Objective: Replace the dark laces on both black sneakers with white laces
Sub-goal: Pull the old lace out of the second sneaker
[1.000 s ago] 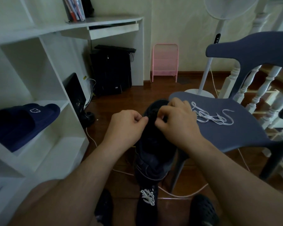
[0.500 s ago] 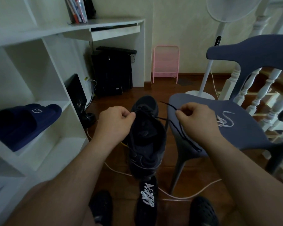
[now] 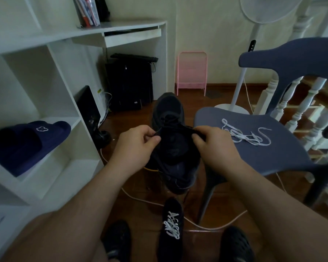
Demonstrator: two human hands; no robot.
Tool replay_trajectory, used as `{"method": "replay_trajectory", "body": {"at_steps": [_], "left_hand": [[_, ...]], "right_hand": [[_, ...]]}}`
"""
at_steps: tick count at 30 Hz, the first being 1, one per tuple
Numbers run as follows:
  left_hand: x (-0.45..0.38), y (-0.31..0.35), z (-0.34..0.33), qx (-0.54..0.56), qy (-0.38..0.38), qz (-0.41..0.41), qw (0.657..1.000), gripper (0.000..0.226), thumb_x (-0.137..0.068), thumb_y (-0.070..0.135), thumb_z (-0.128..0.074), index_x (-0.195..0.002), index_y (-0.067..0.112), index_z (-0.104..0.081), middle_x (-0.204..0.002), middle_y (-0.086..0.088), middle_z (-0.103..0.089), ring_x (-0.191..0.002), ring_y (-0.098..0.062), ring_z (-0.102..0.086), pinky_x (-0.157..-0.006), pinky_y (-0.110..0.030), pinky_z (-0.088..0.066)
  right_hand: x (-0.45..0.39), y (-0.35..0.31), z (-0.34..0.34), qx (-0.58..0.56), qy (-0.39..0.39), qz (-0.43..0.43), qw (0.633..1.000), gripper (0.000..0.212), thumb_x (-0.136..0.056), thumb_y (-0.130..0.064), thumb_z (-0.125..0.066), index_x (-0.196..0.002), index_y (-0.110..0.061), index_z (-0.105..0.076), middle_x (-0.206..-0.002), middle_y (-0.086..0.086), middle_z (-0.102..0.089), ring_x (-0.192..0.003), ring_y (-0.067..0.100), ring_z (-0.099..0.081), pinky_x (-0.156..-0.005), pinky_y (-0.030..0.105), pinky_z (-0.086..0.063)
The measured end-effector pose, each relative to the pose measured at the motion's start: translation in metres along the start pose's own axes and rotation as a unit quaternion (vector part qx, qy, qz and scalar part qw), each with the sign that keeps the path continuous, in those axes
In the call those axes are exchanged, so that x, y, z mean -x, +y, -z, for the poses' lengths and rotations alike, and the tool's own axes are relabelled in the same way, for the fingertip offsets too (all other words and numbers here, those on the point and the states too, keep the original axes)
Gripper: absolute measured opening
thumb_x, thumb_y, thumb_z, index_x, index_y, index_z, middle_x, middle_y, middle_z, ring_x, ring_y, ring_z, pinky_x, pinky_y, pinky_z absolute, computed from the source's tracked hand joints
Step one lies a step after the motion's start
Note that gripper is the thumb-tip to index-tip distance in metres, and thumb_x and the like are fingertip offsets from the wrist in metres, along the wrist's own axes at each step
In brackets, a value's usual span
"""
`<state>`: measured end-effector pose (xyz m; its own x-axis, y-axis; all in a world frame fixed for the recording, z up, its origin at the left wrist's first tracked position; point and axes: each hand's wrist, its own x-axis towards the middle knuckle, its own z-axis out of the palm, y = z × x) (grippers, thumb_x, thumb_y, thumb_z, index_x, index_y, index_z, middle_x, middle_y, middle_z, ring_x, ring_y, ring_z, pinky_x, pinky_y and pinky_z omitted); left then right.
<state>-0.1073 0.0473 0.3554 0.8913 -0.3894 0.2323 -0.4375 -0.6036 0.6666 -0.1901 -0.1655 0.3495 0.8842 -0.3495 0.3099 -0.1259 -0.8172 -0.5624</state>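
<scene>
A black sneaker (image 3: 170, 114) with a dark lace (image 3: 169, 120) is held in the air in front of me, toe pointing away. My left hand (image 3: 136, 142) pinches the lace at the sneaker's left side. My right hand (image 3: 214, 142) pinches the lace at its right side. A loose white lace (image 3: 244, 135) lies on the blue chair seat (image 3: 273, 154) to the right. A second black sneaker (image 3: 171, 224) stands on the floor below, threaded with white lace.
White shelving (image 3: 51, 129) on the left holds navy slides (image 3: 28, 140). A white cable (image 3: 197, 224) crosses the wooden floor. My feet in dark clogs (image 3: 235, 244) are at the bottom edge. A fan stand (image 3: 239, 95), pink rack (image 3: 191, 72) and computer tower (image 3: 129, 84) stand behind.
My right hand had pulled a lace end out to the right; it has come back to the sneaker. Both hands now pinch the lace close to the eyelets.
</scene>
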Motion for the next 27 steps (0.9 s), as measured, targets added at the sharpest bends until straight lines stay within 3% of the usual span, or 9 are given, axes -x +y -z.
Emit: {"method": "replay_trajectory", "body": {"at_steps": [3,7,9,12,18,21,23,25,27], "left_hand": [[-0.005,-0.006,0.008,-0.039,0.019,-0.003,0.999,0.004,-0.102,0.034,-0.066,-0.1,0.033,-0.069,-0.088,0.015,-0.067,-0.08,0.002,-0.06,-0.061,-0.014,-0.037],[-0.005,-0.011,0.003,-0.051,-0.025,-0.002,0.998,0.011,-0.1,0.03,-0.068,-0.106,0.036,-0.062,-0.097,0.016,-0.064,-0.09,-0.006,-0.063,-0.071,-0.024,-0.049],[0.0,-0.008,-0.007,-0.081,-0.045,-0.054,0.994,0.025,-0.099,0.026,-0.07,-0.118,0.037,-0.058,-0.111,0.016,-0.059,-0.105,-0.009,-0.06,-0.084,-0.028,-0.051],[0.002,0.006,-0.021,-0.129,0.013,-0.142,0.981,0.025,-0.101,0.037,-0.066,-0.125,0.033,-0.06,-0.12,0.013,-0.057,-0.117,-0.012,-0.052,-0.097,-0.029,-0.046],[0.0,0.02,-0.027,-0.181,0.087,-0.161,0.966,0.017,-0.1,0.05,-0.061,-0.108,0.036,-0.066,-0.094,0.018,-0.062,-0.099,-0.015,-0.057,-0.085,-0.036,-0.043],[0.0,0.021,-0.027,-0.179,0.094,-0.171,0.964,0.015,-0.102,0.05,-0.059,-0.102,0.039,-0.069,-0.086,0.022,-0.055,-0.096,-0.013,-0.055,-0.082,-0.035,-0.038],[-0.002,0.017,-0.023,-0.114,0.063,-0.158,0.979,0.009,-0.1,0.046,-0.061,-0.095,0.042,-0.067,-0.086,0.023,-0.056,-0.096,-0.01,-0.054,-0.084,-0.036,-0.041],[-0.006,0.011,-0.014,0.083,0.008,-0.123,0.989,0.01,-0.094,0.036,-0.065,-0.084,0.036,-0.067,-0.086,0.016,-0.062,-0.092,-0.01,-0.058,-0.083,-0.035,-0.046],[-0.007,0.009,-0.003,0.258,-0.033,-0.099,0.96,0.014,-0.087,0.023,-0.06,-0.074,0.019,-0.065,-0.079,0.003,-0.06,-0.08,-0.014,-0.057,-0.076,-0.034,-0.043]], "right_hand": [[-0.005,0.002,0.004,-0.008,0.018,0.016,1.0,0.018,-0.102,-0.025,-0.058,-0.109,-0.021,-0.074,-0.08,-0.007,-0.065,-0.075,0.018,-0.062,-0.063,0.03,-0.04],[-0.001,-0.005,-0.007,0.018,0.002,0.029,0.999,0.021,-0.104,-0.033,-0.054,-0.105,-0.019,-0.07,-0.084,0.001,-0.068,-0.077,0.025,-0.063,-0.066,0.042,-0.053],[0.003,-0.009,-0.012,0.043,-0.001,0.042,0.998,0.026,-0.106,-0.039,-0.05,-0.102,-0.019,-0.068,-0.085,0.003,-0.068,-0.079,0.028,-0.062,-0.068,0.046,-0.054],[0.006,-0.014,-0.015,0.063,0.003,0.054,0.997,0.03,-0.106,-0.042,-0.048,-0.099,-0.019,-0.066,-0.085,0.002,-0.066,-0.08,0.029,-0.062,-0.069,0.047,-0.053],[0.013,-0.023,-0.019,0.078,0.004,0.072,0.994,0.03,-0.105,-0.041,-0.046,-0.08,-0.025,-0.047,-0.073,-0.006,-0.046,-0.077,0.029,-0.056,-0.061,0.04,-0.039],[0.012,-0.021,-0.018,0.079,0.012,0.078,0.994,0.028,-0.104,-0.043,-0.046,-0.084,-0.025,-0.052,-0.076,-0.005,-0.052,-0.079,0.028,-0.057,-0.063,0.04,-0.043],[0.01,-0.015,-0.015,0.072,0.023,0.064,0.995,0.03,-0.104,-0.045,-0.046,-0.09,-0.023,-0.061,-0.082,-0.002,-0.061,-0.081,0.029,-0.06,-0.066,0.044,-0.05],[0.004,-0.006,-0.007,0.052,0.03,0.028,0.998,0.031,-0.104,-0.044,-0.046,-0.091,-0.021,-0.063,-0.079,-0.001,-0.062,-0.079,0.028,-0.06,-0.065,0.043,-0.051],[0.0,0.002,0.001,0.038,0.036,0.015,0.999,0.03,-0.105,-0.04,-0.048,-0.086,-0.02,-0.059,-0.072,-0.004,-0.056,-0.073,0.025,-0.056,-0.06,0.039,-0.043]]}}
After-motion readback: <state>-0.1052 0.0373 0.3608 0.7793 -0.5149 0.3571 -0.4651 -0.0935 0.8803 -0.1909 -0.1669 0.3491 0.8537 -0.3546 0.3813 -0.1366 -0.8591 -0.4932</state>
